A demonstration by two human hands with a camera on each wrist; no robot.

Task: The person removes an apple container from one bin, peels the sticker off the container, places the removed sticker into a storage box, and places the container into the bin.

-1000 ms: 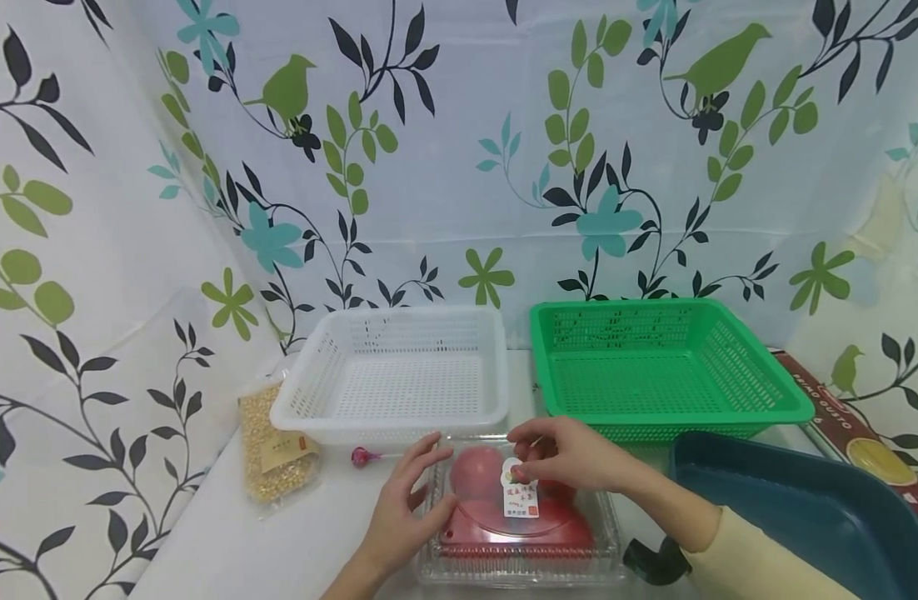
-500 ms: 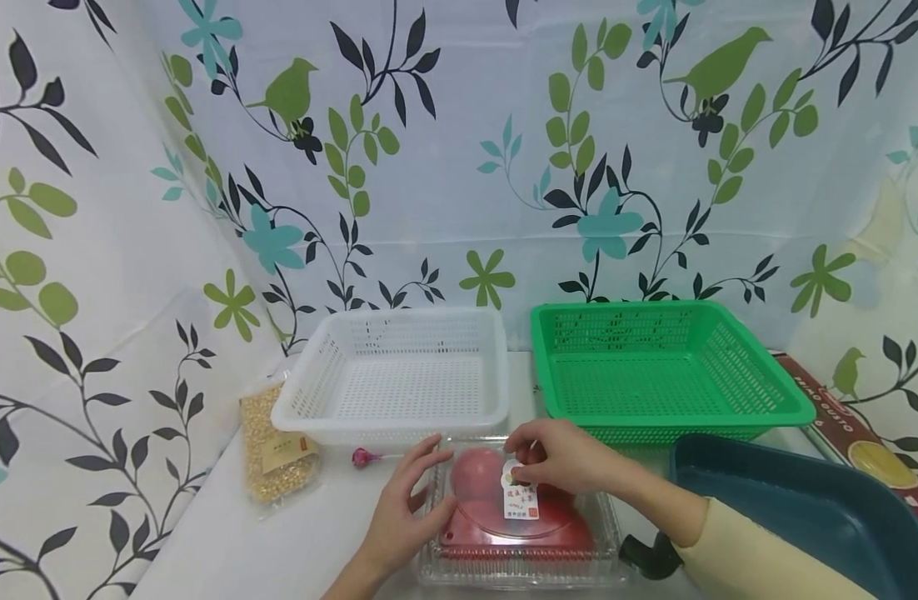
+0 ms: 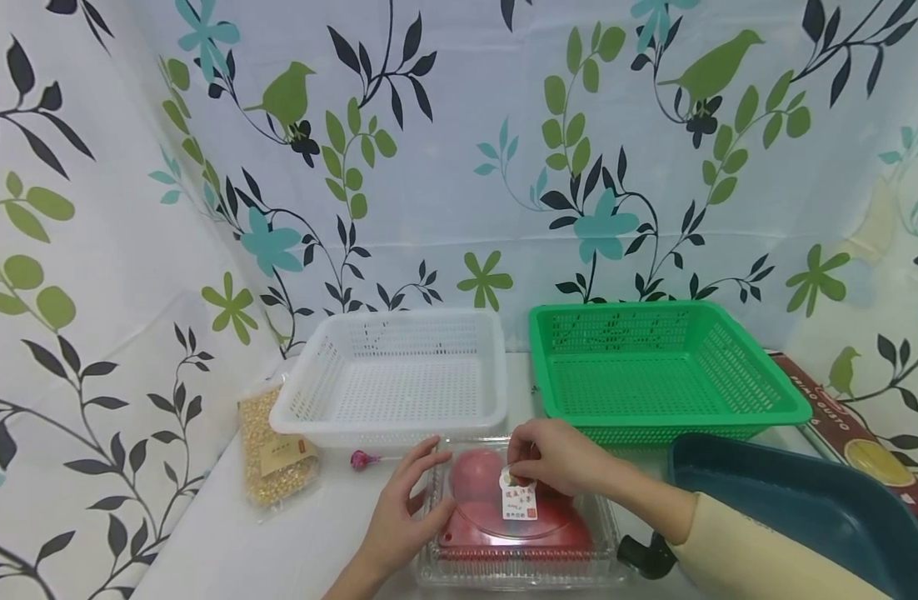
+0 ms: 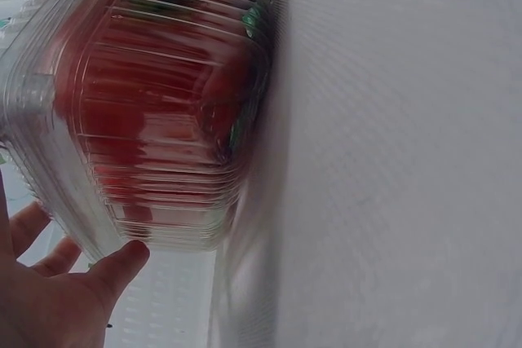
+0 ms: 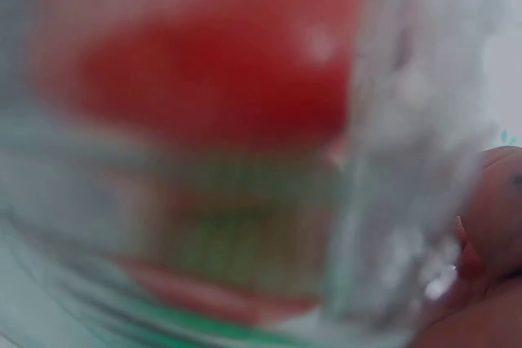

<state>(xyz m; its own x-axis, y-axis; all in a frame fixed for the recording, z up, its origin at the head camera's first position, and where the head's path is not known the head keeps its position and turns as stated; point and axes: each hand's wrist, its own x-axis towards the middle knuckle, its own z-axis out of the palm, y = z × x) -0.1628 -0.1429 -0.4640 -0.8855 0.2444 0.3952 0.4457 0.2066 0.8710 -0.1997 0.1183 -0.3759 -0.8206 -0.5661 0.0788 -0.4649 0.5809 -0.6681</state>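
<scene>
1. At the near side of the white table, right before you, sat a lidded clear plastic container, flat and level, with red, rounded contents showing through.
2. Your left hand rested at the container's left side, fingers spread and relaxed, the thumb at its edge, not wrapped around it.
3. Your right hand was above the lid, its fingers bent and pinching the top of a small white label.
4. The container looked light for its size but thin-walled: likely to flex and crackle if squeezed, and a little slippery. Its ribbed lower walls, taken from both sides, seemed your safest hold; the label seemed thin and easily torn, best taken by an edge.
5. Behind the container stood a white basket and, to its right, a green basket. A bag of yellow grains and a pink lollipop lay leftward; a dark blue tray and a brown packet lay rightward.
6. Around you hung pale cloth printed with leaves, flowers and green birds.
</scene>
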